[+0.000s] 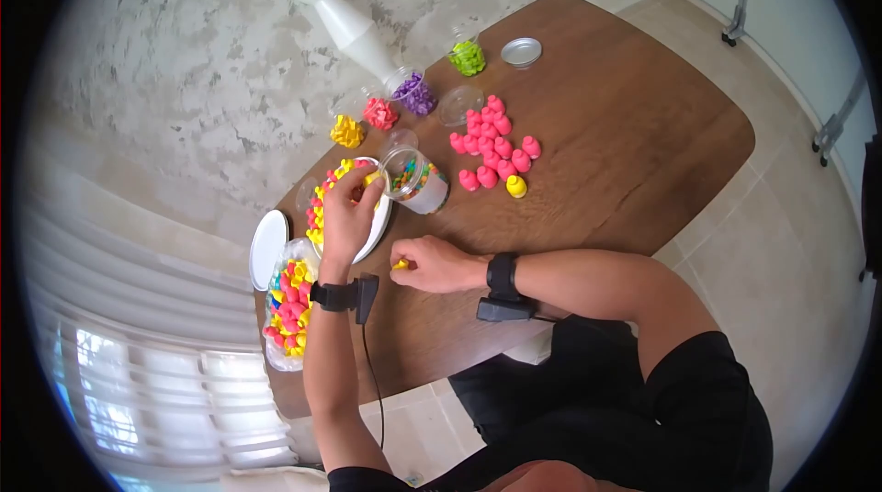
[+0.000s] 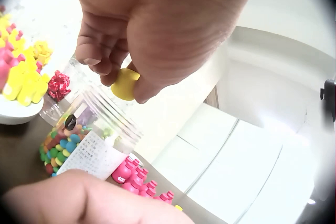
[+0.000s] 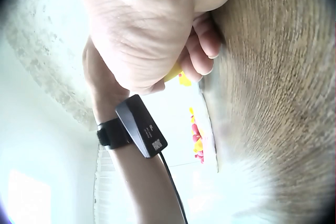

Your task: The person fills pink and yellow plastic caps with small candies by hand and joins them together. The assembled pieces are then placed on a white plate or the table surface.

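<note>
My left hand [image 1: 347, 216] pinches a small rounded yellow piece [image 2: 125, 84] between thumb and fingertips, close to the mouth of a clear jar [image 2: 94, 153] of multicoloured candies. My right hand [image 1: 441, 264] is low over the table in front of the jar, its curled fingers holding another small yellow piece [image 1: 401, 264]. Most of that piece is hidden by the fingers in the right wrist view. Behind my left hand, a white plate [image 1: 378, 227] carries a heap of yellow and pink pieces. Pink bottle-shaped pieces [image 1: 487, 145] stand grouped right of the jar, with one yellow bottle-shaped piece [image 1: 516, 186] beside them.
A clear bag [image 1: 292, 308] of mixed pieces lies at the left edge, near a white lid [image 1: 269, 248]. Clear containers hold yellow [image 1: 347, 132], red [image 1: 379, 113], purple [image 1: 415, 95] and green [image 1: 468, 58] pieces along the far edge. A silver lid [image 1: 521, 52] lies farther right.
</note>
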The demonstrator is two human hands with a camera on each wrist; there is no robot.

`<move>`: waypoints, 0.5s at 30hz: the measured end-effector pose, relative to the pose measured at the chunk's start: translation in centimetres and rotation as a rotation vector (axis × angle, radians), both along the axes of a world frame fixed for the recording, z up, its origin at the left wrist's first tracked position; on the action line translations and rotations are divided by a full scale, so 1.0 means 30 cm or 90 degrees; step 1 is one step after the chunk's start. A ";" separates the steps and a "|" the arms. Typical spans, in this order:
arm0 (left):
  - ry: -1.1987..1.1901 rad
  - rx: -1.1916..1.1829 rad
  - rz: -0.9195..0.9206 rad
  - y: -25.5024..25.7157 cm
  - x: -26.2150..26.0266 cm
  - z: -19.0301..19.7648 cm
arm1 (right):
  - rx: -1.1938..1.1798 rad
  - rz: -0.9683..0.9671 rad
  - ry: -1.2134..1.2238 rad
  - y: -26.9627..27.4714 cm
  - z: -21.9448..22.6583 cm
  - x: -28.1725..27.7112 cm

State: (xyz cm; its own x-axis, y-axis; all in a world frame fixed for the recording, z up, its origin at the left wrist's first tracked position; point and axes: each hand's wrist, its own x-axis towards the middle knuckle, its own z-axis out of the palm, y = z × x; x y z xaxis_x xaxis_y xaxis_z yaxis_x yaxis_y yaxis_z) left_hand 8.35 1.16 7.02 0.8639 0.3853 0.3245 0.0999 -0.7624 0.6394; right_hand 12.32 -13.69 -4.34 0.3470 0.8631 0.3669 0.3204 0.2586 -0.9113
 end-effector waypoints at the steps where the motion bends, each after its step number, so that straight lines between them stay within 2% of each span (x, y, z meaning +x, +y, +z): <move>1: -0.022 -0.043 0.002 0.005 -0.018 -0.014 | -0.007 0.006 0.009 -0.006 0.009 0.002; 4: -0.049 -0.236 0.065 0.006 -0.099 -0.041 | -0.013 0.016 0.024 -0.015 0.020 0.005; 9: -0.104 -0.618 0.047 -0.017 -0.249 -0.140 | -0.027 0.007 0.020 -0.018 0.033 0.002; 12: -0.069 -0.687 -0.014 0.010 -0.312 -0.202 | -0.016 0.021 0.071 0.004 0.001 -0.002; 15: -0.027 -0.702 -0.020 0.019 -0.329 -0.234 | -0.021 0.068 0.175 0.015 -0.021 -0.002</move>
